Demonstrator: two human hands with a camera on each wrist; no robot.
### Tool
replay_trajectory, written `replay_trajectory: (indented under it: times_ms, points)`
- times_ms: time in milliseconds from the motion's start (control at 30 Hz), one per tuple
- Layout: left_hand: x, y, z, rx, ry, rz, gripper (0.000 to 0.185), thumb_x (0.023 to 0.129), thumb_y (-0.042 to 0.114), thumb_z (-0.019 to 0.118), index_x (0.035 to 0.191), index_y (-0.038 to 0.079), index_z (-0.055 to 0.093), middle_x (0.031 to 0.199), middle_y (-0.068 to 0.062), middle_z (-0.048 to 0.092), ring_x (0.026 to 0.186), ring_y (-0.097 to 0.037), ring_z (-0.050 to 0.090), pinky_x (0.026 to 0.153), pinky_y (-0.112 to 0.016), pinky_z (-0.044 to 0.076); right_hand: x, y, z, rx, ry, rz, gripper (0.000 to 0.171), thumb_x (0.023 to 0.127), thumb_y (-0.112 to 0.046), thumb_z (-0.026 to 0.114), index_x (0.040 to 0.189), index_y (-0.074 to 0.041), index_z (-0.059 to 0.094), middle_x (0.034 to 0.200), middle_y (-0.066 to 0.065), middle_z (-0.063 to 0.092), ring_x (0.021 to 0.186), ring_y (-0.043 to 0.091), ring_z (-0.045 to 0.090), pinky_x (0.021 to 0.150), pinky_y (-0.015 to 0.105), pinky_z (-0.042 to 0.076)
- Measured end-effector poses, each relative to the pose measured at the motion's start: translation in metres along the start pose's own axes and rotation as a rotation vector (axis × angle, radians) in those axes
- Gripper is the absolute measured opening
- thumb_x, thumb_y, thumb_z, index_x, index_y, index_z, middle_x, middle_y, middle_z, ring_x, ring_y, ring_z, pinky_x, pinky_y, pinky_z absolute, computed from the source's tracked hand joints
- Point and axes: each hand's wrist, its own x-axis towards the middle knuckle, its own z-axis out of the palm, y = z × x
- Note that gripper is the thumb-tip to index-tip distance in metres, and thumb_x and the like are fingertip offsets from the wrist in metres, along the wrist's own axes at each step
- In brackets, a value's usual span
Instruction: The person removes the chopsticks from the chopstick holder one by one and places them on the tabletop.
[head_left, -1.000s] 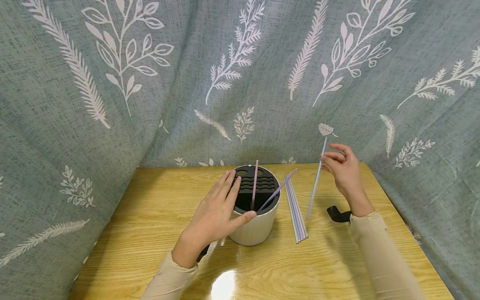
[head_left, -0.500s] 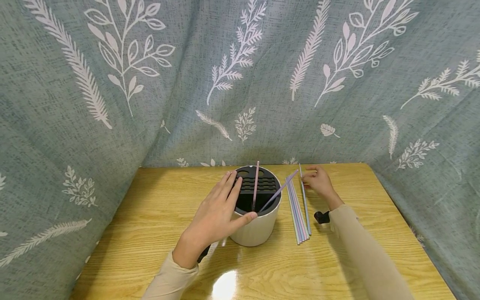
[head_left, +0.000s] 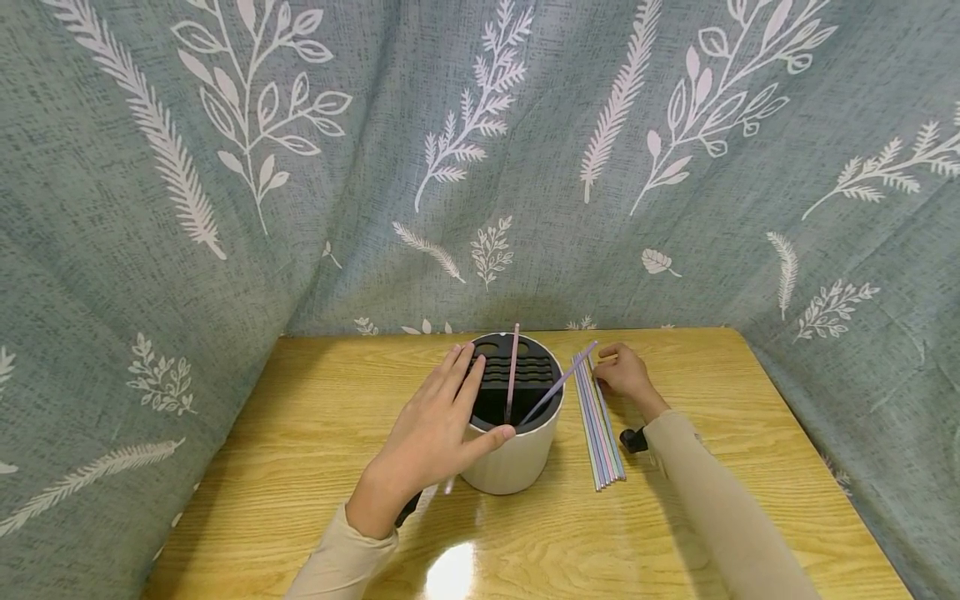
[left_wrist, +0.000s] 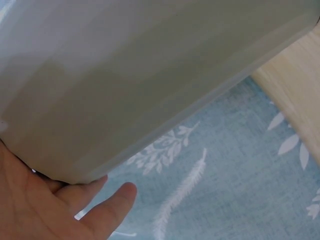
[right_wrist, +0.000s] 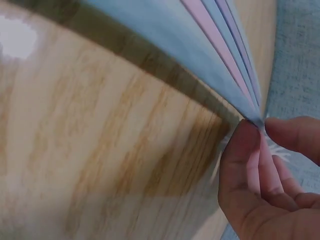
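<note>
A white round container (head_left: 517, 462) with a black slotted insert stands mid-table. An upright pink straw (head_left: 512, 371) and a leaning purple straw (head_left: 558, 382) stick out of it. My left hand (head_left: 474, 393) rests on its left side, fingers straight over the rim and thumb on the front rim. The left wrist view shows the container wall (left_wrist: 150, 75) against my palm (left_wrist: 35, 205). Right of the container a bundle of pastel straws (head_left: 598, 425) lies flat. My right hand (head_left: 602, 372) is at its far end. In the right wrist view thumb and forefinger (right_wrist: 257, 125) pinch the straw ends (right_wrist: 210, 40).
The wooden table (head_left: 300, 433) is closed in on the back and both sides by a grey-green leaf-print curtain (head_left: 480, 167). A black wrist strap (head_left: 633, 439) sits under my right forearm, just right of the straws.
My right hand brought the light-blue straw it held up down onto the table beside the bundle, then moved left to the bundle's far end. The left hand has stayed on the container.
</note>
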Motion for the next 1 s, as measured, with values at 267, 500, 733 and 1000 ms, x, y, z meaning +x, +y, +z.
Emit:
replay_trajectory:
  times_ms: [267, 500, 733, 1000]
  points:
    - [0.0, -0.001, 0.002, 0.008, -0.006, 0.0, 0.099, 0.094, 0.078, 0.031, 0.16, 0.004, 0.02, 0.166, -0.013, 0.01, 0.152, -0.021, -0.003, 0.12, -0.042, 0.015, -0.019, -0.012, -0.003, 0.168, 0.048, -0.052, 0.04, 0.098, -0.005, 0.06, 0.135, 0.008, 0.048, 0.11, 0.026, 0.065, 0.092, 0.042, 0.067, 0.078, 0.048, 0.059]
    - [0.0, -0.002, 0.002, 0.005, -0.001, 0.0, 0.099, 0.094, 0.078, 0.031, 0.16, 0.005, 0.02, 0.166, -0.014, 0.011, 0.152, -0.021, -0.003, 0.12, -0.042, 0.015, -0.073, -0.066, -0.011, 0.406, 0.105, -0.323, 0.036, 0.098, 0.0, 0.063, 0.131, 0.008, 0.051, 0.114, 0.031, 0.062, 0.094, 0.028, 0.068, 0.083, 0.041, 0.058]
    - [0.0, -0.001, 0.002, 0.007, 0.009, 0.002, 0.099, 0.094, 0.078, 0.032, 0.159, 0.004, 0.022, 0.166, -0.014, 0.012, 0.152, -0.023, 0.0, 0.12, -0.042, 0.015, -0.126, -0.101, -0.002, 0.567, 0.074, -0.677, 0.036, 0.091, 0.012, 0.066, 0.125, 0.009, 0.054, 0.105, 0.015, 0.069, 0.096, 0.02, 0.068, 0.082, 0.033, 0.058]
    - [0.0, -0.002, 0.002, 0.006, 0.022, 0.013, 0.099, 0.094, 0.078, 0.033, 0.159, 0.003, 0.023, 0.166, -0.014, 0.013, 0.152, -0.022, 0.0, 0.12, -0.042, 0.017, -0.141, -0.113, 0.016, 0.631, 0.046, -0.767, 0.04, 0.087, 0.019, 0.066, 0.123, 0.005, 0.056, 0.103, 0.025, 0.066, 0.098, 0.021, 0.068, 0.085, 0.031, 0.056]
